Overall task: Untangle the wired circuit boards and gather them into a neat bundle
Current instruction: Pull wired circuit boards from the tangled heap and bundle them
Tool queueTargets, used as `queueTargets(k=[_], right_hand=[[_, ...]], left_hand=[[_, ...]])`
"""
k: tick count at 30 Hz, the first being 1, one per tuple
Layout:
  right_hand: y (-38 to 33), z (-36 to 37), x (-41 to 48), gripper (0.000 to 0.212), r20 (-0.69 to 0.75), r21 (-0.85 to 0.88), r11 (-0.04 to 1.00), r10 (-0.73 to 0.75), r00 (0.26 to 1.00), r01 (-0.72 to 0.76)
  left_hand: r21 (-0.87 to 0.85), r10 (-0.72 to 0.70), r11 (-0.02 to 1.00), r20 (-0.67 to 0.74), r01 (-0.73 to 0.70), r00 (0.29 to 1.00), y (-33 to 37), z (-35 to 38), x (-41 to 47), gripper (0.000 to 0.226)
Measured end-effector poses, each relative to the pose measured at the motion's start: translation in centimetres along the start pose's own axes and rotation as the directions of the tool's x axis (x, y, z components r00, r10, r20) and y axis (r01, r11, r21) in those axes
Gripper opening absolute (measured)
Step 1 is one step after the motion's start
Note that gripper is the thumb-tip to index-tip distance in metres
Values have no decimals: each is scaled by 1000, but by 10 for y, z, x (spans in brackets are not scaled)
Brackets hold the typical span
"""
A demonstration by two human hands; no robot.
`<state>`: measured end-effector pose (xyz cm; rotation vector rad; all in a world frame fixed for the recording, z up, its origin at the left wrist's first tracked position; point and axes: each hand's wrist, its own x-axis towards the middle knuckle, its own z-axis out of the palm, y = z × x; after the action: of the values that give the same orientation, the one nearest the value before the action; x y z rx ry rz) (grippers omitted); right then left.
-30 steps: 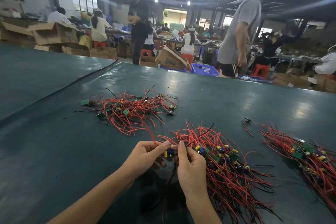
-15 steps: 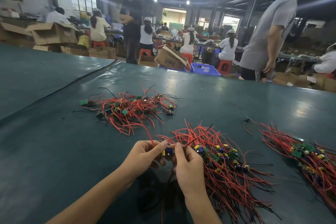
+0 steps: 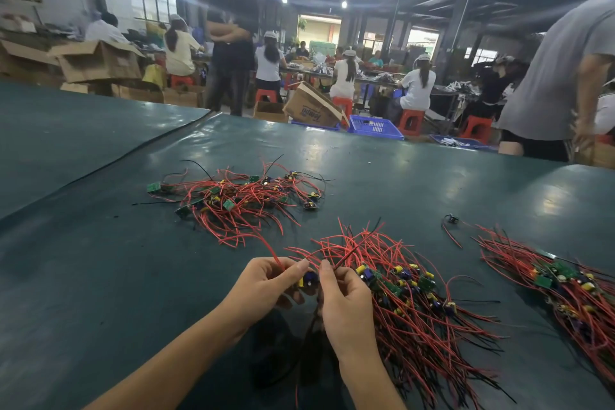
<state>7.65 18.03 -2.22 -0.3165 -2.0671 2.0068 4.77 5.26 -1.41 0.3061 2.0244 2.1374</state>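
Note:
My left hand (image 3: 266,286) and my right hand (image 3: 344,303) pinch one small circuit board (image 3: 308,278) between them, its blue and yellow parts showing between the fingertips. Red wires run from it up and back, and dark wires hang below my hands. Right beside my right hand lies an aligned bundle of boards with red and black wires (image 3: 419,309). A loose tangled pile of boards and red wires (image 3: 239,200) sits farther back on the left. Another laid-out bundle (image 3: 565,286) lies at the right edge.
The work surface is a dark green table (image 3: 100,260) with a seam running toward the back left. A single stray board with a red wire (image 3: 451,221) lies between the two right bundles. Beyond the far edge stand people, cardboard boxes and a blue crate (image 3: 376,126).
My hands stay on the same board with only slight finger shifts. The person in the grey shirt has walked further right in the background.

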Motion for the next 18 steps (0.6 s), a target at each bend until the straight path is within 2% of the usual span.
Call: queueTargets(k=[4,9,12,15,18], right_hand=[[2,1,1,38,27,-51,999,2,1000,0],[-1,2,-3,40,108,-67,997,-38,993,46],[2,0,-2,45,105,-134,989,-48,993,62],[2,1,-4,40,91,-177,979,-83,992,98],[2,1,-5,36,111,-201,965,-146,983,166]], left_hand=[[-25,44,999,-6,-44,999,-1,0,2,29],[-78,65,995,-2,-64,998,-1,0,2,23],[-15,59,998,1,-59,998,-1,-1,1,31],[82,27,996,16,-28,1000,0,-1,1,44],[136,11,991,17,-14,1000,1,0,1,46]])
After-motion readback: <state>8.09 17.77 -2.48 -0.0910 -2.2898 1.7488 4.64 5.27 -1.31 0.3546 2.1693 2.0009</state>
